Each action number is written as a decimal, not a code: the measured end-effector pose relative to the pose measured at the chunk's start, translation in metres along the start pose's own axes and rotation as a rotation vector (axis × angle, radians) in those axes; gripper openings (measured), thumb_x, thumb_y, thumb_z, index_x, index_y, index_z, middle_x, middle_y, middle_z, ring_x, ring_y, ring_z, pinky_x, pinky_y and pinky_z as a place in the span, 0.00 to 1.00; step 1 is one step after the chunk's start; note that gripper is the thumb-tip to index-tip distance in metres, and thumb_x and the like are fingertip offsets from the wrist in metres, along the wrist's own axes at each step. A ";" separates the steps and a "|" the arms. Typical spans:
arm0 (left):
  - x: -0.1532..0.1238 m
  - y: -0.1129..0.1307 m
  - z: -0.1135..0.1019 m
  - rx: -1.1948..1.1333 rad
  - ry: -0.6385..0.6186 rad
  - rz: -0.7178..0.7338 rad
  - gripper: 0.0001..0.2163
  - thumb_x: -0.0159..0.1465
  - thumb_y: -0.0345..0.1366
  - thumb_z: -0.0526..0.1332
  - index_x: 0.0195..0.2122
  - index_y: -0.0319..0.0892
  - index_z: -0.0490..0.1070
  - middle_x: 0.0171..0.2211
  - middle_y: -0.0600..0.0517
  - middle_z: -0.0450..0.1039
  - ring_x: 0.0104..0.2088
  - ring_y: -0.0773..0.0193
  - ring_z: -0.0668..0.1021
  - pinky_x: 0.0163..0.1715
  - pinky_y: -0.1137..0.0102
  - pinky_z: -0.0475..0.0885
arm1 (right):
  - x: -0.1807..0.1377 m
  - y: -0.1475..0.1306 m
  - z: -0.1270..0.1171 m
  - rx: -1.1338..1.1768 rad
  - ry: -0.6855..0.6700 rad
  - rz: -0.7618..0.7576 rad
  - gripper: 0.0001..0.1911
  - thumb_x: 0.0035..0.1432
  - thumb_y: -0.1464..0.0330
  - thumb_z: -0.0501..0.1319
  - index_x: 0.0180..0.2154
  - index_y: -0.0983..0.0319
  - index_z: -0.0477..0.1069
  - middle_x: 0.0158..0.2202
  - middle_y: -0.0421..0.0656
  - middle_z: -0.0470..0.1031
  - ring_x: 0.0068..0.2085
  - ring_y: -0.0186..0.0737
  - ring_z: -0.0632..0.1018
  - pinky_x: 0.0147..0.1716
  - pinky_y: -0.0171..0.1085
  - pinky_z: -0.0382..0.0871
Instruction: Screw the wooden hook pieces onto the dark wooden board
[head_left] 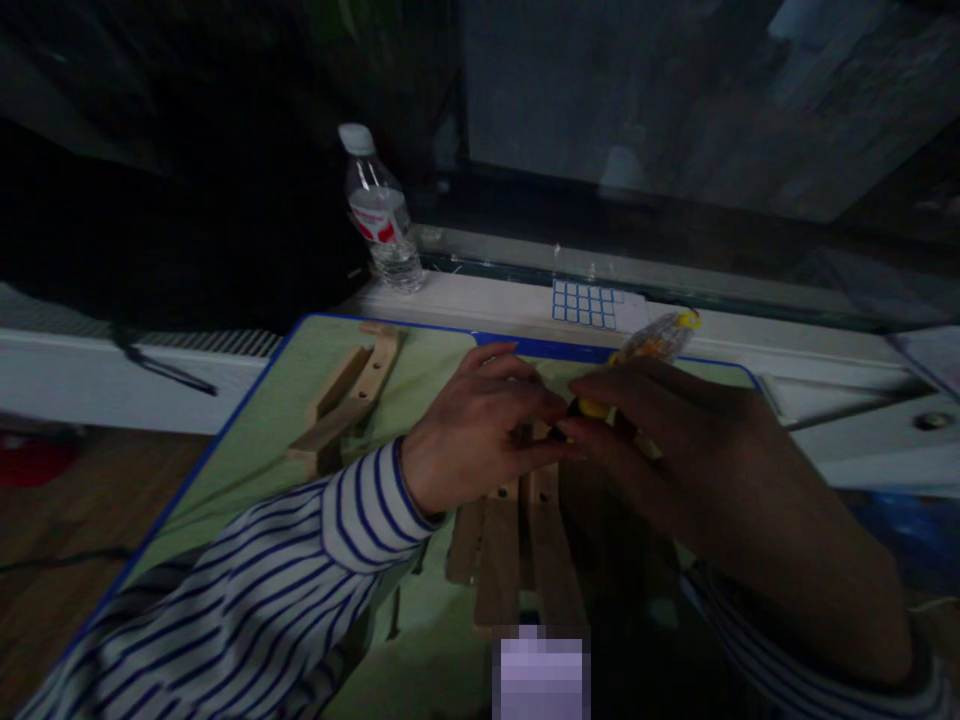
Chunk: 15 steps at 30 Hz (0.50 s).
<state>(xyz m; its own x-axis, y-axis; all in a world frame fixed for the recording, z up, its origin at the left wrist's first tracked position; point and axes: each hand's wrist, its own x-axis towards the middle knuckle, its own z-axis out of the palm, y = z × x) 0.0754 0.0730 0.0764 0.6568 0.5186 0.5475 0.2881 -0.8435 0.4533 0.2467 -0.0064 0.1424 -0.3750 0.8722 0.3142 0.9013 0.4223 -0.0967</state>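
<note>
Near the middle of the head view, my right hand grips what looks like a short yellow-and-black screwdriver, mostly covered by the fingers. My left hand meets it from the left, its thumb and fingers pinched at the tool's dark end. Whatever is in that pinch is hidden. Below the hands lie wooden pieces with drilled holes, among them a left strip and a right strip. Another curved wooden piece with holes rests on a wooden block at the table's far left.
The green table has a blue edge. Small dark screw-like pieces lie left of the strips. On the sill behind stand a water bottle and a blue-gridded sheet. A clear plastic bag with yellow ends lies behind my right hand.
</note>
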 end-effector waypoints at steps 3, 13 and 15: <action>0.000 -0.002 -0.002 -0.031 -0.003 0.003 0.09 0.55 0.42 0.66 0.32 0.42 0.74 0.29 0.53 0.75 0.36 0.64 0.76 0.56 0.59 0.61 | -0.001 0.000 -0.001 0.069 -0.005 -0.025 0.12 0.62 0.67 0.55 0.47 0.62 0.68 0.44 0.47 0.76 0.41 0.43 0.78 0.36 0.42 0.74; 0.002 -0.006 -0.005 -0.113 -0.094 -0.023 0.06 0.55 0.39 0.67 0.31 0.42 0.75 0.29 0.55 0.75 0.37 0.65 0.76 0.57 0.59 0.59 | -0.003 0.001 -0.004 0.089 -0.014 -0.045 0.12 0.61 0.72 0.55 0.47 0.60 0.68 0.45 0.44 0.77 0.39 0.41 0.79 0.33 0.38 0.73; 0.003 -0.006 -0.006 -0.116 -0.114 -0.022 0.06 0.56 0.39 0.67 0.31 0.43 0.75 0.29 0.55 0.75 0.38 0.64 0.76 0.57 0.59 0.59 | -0.003 0.001 -0.004 0.052 0.006 -0.042 0.11 0.61 0.71 0.55 0.46 0.60 0.68 0.43 0.44 0.77 0.37 0.41 0.79 0.31 0.38 0.73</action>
<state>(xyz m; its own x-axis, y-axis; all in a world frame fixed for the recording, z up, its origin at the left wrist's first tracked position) 0.0715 0.0803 0.0789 0.7277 0.5123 0.4560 0.2254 -0.8065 0.5465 0.2495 -0.0099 0.1448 -0.4108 0.8521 0.3244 0.8723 0.4708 -0.1322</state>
